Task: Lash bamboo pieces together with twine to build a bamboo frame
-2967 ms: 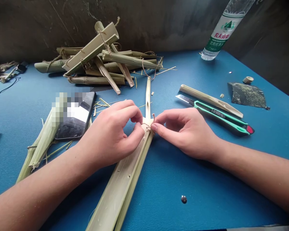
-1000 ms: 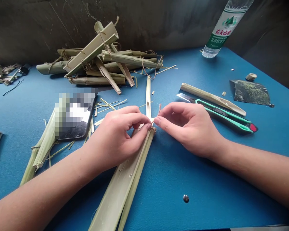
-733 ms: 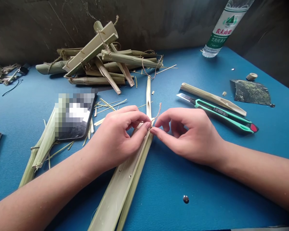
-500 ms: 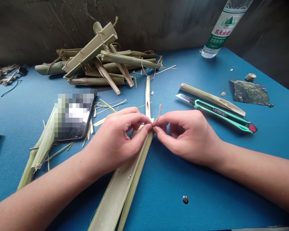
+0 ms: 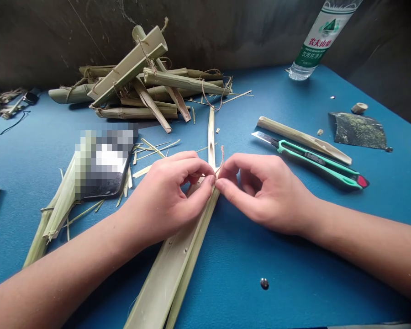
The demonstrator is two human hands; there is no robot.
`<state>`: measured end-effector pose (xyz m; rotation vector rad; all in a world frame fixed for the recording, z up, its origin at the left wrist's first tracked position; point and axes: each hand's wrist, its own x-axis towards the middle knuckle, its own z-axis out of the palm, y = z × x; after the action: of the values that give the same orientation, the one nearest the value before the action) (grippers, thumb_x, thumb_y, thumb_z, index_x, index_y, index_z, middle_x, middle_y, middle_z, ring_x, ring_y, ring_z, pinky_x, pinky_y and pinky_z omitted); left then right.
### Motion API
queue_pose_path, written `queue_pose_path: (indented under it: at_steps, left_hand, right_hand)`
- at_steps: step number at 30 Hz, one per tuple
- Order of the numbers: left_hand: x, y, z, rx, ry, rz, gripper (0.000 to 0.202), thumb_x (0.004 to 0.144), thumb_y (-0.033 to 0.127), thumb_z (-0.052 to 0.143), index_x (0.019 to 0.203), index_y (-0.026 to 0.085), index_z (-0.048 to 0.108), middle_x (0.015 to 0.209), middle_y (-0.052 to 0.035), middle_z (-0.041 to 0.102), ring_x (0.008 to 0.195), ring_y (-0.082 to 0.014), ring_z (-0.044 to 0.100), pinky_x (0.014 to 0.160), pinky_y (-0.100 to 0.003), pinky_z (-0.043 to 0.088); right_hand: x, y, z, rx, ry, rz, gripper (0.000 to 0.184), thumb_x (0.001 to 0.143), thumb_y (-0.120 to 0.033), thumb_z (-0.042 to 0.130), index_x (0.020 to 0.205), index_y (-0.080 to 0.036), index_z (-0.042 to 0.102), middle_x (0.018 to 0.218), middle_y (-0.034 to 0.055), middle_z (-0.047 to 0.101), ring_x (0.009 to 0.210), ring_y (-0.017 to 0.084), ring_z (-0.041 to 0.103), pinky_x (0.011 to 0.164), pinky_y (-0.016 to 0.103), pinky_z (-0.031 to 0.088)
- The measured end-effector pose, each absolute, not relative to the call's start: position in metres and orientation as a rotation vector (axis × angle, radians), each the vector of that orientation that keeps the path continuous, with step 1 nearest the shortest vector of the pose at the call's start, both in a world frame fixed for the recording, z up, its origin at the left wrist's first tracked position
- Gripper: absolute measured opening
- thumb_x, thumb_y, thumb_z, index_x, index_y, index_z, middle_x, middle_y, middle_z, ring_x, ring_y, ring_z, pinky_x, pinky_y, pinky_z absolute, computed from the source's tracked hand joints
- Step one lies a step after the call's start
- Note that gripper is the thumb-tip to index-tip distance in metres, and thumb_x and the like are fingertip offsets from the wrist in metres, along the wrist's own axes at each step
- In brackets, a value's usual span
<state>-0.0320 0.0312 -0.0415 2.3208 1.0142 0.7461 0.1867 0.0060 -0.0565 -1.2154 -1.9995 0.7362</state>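
A long split bamboo piece (image 5: 164, 274) with small holes lies lengthwise before me, its far end under my fingers. My left hand (image 5: 174, 196) is closed in a pinch at that end, thumb against forefinger on a thin brown twine (image 5: 222, 157). Opposite it, my right hand (image 5: 263, 192) also pinches the twine, fingertips nearly touching the left ones. The twine's loose end sticks up between the hands; the part inside the fingertips is hidden. Just beyond them, a narrow bamboo strip (image 5: 211, 135) points away.
Bamboo pieces tied with twine (image 5: 130, 68) are heaped at the back. A green utility knife (image 5: 318, 162), blade out, lies right beside a bamboo stick (image 5: 304, 139). A water bottle (image 5: 320, 41) stands at back right. A phone (image 5: 113, 173) and bamboo slivers lie left on the blue table (image 5: 246, 278).
The twine's loose end has swung slightly left and now stands more upright. My right fingertips have shifted a little to the left; both hands stay at the bamboo's far end.
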Motion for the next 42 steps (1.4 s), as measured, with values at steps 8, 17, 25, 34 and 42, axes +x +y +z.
queue_pose_path:
  at_steps: [8,17,25,34,42]
  left_hand:
    - [-0.0321,0.032,-0.0414,2.317,1.011,0.738,0.01,0.096,0.013,0.069,0.094,0.018,0.077,0.081,-0.0007,0.063,0.074,-0.0138,0.055,0.066,-0.029,0.045]
    - [-0.0315,0.0328,-0.0416,2.313,1.042,0.732,0.008,0.095,0.016,0.071,0.091,0.018,0.077,0.08,-0.0005,0.065,0.072,-0.0135,0.056,0.064,-0.028,0.044]
    - [-0.0311,0.0325,-0.0422,2.302,1.045,0.739,0.009,0.095,0.015,0.07,0.089,0.018,0.077,0.079,-0.0002,0.065,0.071,-0.0129,0.055,0.062,-0.028,0.043]
    - [-0.032,0.03,-0.0408,2.305,1.001,0.765,0.007,0.095,0.015,0.071,0.094,0.018,0.078,0.078,0.0005,0.061,0.07,-0.0132,0.053,0.062,-0.029,0.044]
    - [-0.0301,0.0301,-0.0402,2.291,1.042,0.794,0.008,0.096,0.017,0.073,0.093,0.017,0.08,0.076,0.002,0.06,0.067,-0.0118,0.049,0.062,-0.029,0.042]
  right_hand:
    - [0.1876,0.0061,-0.0599,-1.205,-1.943,0.793,0.007,0.097,-0.019,0.071,0.094,-0.021,0.076,0.074,-0.0031,0.068,0.056,0.01,0.048,0.054,0.027,0.036]
    - [0.1885,0.0055,-0.0609,-1.235,-1.958,0.75,0.005,0.101,-0.025,0.07,0.099,-0.023,0.073,0.077,-0.0029,0.069,0.053,0.01,0.049,0.056,0.028,0.041]
    - [0.1902,0.0002,-0.0583,-1.144,-2.093,0.407,0.014,0.102,-0.023,0.067,0.112,-0.027,0.076,0.102,0.0022,0.082,0.065,0.017,0.064,0.064,0.034,0.048]
    - [0.1887,0.0013,-0.0536,-1.159,-2.126,0.417,0.013,0.1,-0.018,0.066,0.098,-0.021,0.078,0.092,0.0045,0.076,0.077,0.02,0.067,0.069,0.035,0.048]
    - [0.1891,0.0059,-0.0592,-1.128,-2.131,0.605,0.016,0.108,-0.016,0.057,0.104,-0.017,0.072,0.097,0.0067,0.071,0.089,0.021,0.064,0.079,0.034,0.047]
